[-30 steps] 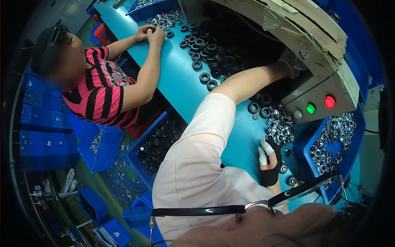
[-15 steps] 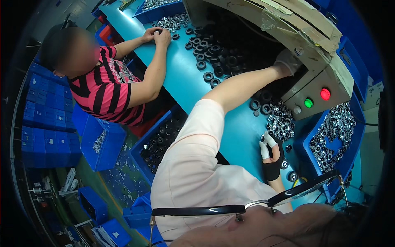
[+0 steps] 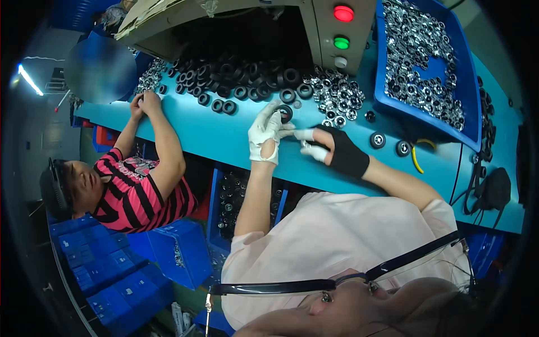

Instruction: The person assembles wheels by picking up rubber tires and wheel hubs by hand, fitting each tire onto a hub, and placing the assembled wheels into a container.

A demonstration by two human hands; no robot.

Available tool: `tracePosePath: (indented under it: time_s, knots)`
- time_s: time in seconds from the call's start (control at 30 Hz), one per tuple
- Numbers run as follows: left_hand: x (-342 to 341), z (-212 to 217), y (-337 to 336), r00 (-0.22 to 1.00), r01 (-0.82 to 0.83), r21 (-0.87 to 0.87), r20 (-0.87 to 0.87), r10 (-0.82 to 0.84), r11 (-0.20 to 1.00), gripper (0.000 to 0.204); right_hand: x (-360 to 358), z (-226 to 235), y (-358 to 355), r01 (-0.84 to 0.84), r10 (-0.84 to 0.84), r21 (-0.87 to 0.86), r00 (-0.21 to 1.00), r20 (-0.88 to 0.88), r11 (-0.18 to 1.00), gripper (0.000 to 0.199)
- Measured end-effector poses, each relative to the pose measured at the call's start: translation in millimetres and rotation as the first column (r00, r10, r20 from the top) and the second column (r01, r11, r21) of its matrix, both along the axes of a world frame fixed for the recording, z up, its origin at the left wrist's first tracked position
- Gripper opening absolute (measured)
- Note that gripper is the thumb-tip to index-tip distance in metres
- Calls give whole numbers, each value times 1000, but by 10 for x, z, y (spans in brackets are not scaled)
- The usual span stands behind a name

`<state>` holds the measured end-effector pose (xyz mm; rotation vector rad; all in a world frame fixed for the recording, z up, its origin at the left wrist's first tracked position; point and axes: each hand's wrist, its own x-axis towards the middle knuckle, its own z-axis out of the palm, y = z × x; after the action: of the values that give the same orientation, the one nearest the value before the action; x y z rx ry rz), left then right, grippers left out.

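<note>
My left hand (image 3: 265,136), in a white glove torn at the wrist, is closed on a small black rubber tyre (image 3: 285,113). It is raised over the blue-green tabletop (image 3: 236,140). Close by to its right is my right hand (image 3: 328,147), in a black fingerless glove with white finger covers. Its thumb and fingers are pinched around a small shiny piece, probably a chrome wheel hub (image 3: 305,144), mostly covered by the fingers. Beyond my hands lie a pile of black tyres (image 3: 241,78) and a heap of chrome wheel hubs (image 3: 339,95).
A machine housing (image 3: 337,62) with red and green lights stands behind the piles. A blue bin (image 3: 426,115) of chrome hubs is at the right. Two assembled wheels (image 3: 378,140) and yellow-handled pliers (image 3: 416,160) lie before it. A co-worker (image 3: 143,180) in a striped shirt sits at the left.
My left hand has come out of the dark machine opening and now holds a tyre beside my right hand. My right hand has left the edge of the hub heap. The view has turned.
</note>
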<state>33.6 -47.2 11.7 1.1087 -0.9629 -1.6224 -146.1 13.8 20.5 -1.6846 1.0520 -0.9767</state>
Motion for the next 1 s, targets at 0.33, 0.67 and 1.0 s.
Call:
tracePosePath:
  time_s: [0.33, 0.67, 1.0]
  knots:
    - [-75, -65, 259, 991, -62, 68, -116, 70, 996, 38, 38, -212, -181, 252, -253, 21, 960, 123, 968, 34]
    - [-148, -104, 319, 995, -86, 61, -41, 89, 994, 39, 23, -303, -192, 259, -253, -29, 959, 127, 966, 34]
    - [-120, -135, 330, 988, -74, 88, -127, 85, 993, 39, -37, -292, -187, 220, -223, 39, 968, 111, 975, 35]
